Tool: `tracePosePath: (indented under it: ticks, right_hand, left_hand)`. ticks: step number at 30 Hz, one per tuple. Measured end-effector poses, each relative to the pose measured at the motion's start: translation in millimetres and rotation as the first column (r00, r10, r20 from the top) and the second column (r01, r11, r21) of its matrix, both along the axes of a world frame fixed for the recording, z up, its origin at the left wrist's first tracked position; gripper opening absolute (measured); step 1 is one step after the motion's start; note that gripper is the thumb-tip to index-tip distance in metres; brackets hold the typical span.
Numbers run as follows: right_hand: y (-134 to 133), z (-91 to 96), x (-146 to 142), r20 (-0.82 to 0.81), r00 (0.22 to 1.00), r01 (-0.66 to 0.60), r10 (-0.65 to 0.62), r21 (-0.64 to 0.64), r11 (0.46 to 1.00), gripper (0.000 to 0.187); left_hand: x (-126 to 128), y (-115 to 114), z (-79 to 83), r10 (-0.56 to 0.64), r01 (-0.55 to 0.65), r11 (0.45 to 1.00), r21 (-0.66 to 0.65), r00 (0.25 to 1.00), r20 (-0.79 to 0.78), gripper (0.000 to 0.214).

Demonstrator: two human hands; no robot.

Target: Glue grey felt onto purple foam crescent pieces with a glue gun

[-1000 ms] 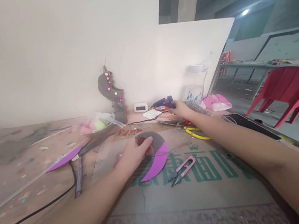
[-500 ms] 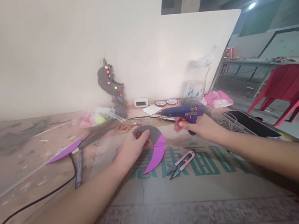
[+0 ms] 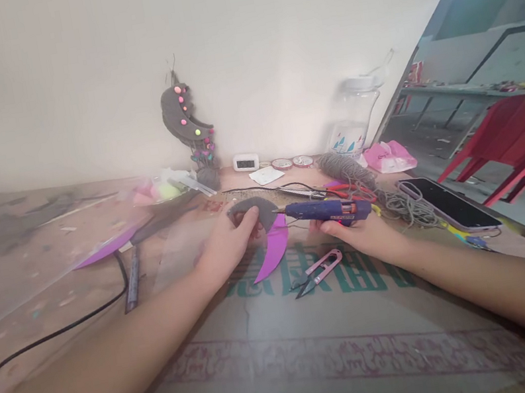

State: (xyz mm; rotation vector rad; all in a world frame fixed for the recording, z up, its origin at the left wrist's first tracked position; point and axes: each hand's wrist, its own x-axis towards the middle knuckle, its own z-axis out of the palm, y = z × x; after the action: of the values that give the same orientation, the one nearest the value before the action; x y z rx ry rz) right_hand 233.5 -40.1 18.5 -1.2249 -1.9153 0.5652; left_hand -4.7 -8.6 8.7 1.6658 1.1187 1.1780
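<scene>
My left hand [image 3: 229, 237] is closed on a crescent moon shape [image 3: 274, 248], its upper part covered in grey and its lower tip bare purple. Wrapped round the handle of a blue hot glue gun [image 3: 328, 210] is my right hand [image 3: 362, 233]. The gun's nozzle points left and is at the edge of the crescent, near where grey meets purple; whether it touches I cannot tell. Below both hands, pink thread snips [image 3: 318, 272] lie on the printed sheet [image 3: 274, 328].
Grey yarn [image 3: 408, 209] and a phone [image 3: 449, 202] lie to the right. Behind stand a small white clock [image 3: 245, 162] and a glass bottle [image 3: 353, 117]. A decorated grey moon [image 3: 178, 113] is against the wall. A black cable [image 3: 55, 340] and marker [image 3: 132, 282] lie left.
My right hand has brought the glue gun left and lower, so its nozzle is now at the crescent. The left hand keeps hold of the crescent. The view has tilted slightly downward.
</scene>
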Motion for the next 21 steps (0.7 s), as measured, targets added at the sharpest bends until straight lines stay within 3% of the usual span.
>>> tracePosePath:
  ticks: [4, 10, 21]
  right_hand:
    - [-3.7, -0.9, -2.3, -0.023, 1.0, 0.003, -0.005, -0.078, 0.997, 0.022]
    - [-8.3, 1.9, -5.3, 0.072, 0.997, -0.022, 0.03, -0.109, 0.994, 0.023]
    - [-7.5, 2.8, -5.2, 0.19, 0.981, -0.047, 0.048, -0.011, 0.999, 0.023]
  left_hand:
    - [0.2, -1.5, 0.3, 0.044, -0.047, 0.997, 0.06, 0.998, 0.047, 0.023]
    - [0.9, -3.7, 0.8, 0.018, -0.02, 0.999, 0.051, 0.999, 0.047, 0.025]
    - [-0.1, -2.7, -0.7, 0.048, -0.048, 0.998, 0.029, 0.999, 0.012, 0.027]
